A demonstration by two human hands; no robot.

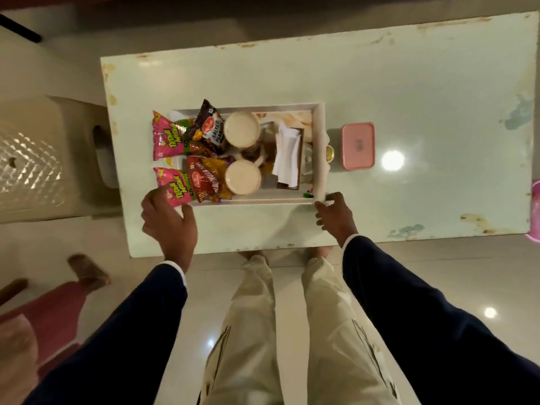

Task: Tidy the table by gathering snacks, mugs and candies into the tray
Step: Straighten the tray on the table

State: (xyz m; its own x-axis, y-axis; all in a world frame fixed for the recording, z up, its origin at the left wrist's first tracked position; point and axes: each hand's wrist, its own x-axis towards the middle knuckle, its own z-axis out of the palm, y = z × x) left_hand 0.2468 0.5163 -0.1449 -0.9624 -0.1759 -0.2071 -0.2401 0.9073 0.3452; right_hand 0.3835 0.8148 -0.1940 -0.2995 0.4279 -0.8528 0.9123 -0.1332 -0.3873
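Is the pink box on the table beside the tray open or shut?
Shut. The pink box lies flat on the table, just outside the tray, with its lid seated all round and nothing of its inside showing.

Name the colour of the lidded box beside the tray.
Pink box, seen in the head view.

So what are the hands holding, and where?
The right hand pinches the tray at its near right corner. The left hand is open at the near left corner, holding nothing.
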